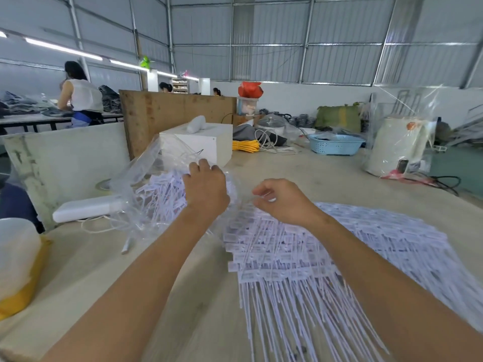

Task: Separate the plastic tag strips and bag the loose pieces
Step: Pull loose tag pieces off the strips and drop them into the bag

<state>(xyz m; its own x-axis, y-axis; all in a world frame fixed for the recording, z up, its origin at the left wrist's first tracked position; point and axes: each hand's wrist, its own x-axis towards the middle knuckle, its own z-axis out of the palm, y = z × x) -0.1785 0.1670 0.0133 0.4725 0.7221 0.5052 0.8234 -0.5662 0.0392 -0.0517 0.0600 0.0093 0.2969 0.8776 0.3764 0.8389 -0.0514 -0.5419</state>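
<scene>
A clear plastic bag [142,178] lies left of centre on the table, with loose white tags [159,194] inside it. My left hand [205,189] reaches into the bag's mouth, fingers curled over the loose tags and the bag's edge. A broad pile of joined white tag strips [300,262] spreads over the table at the right, thin tails pointing toward me. My right hand [285,199] hovers over the far edge of that pile, thumb and fingers pinching near the bag's rim; what it pinches is blurred.
A white box [209,142] stands behind the bag and a white flat device [83,211] lies to its left. A blue basket [335,143], yellow cord [245,145] and a wrapped white appliance [397,145] sit further back. A white and yellow container [18,262] is at near left.
</scene>
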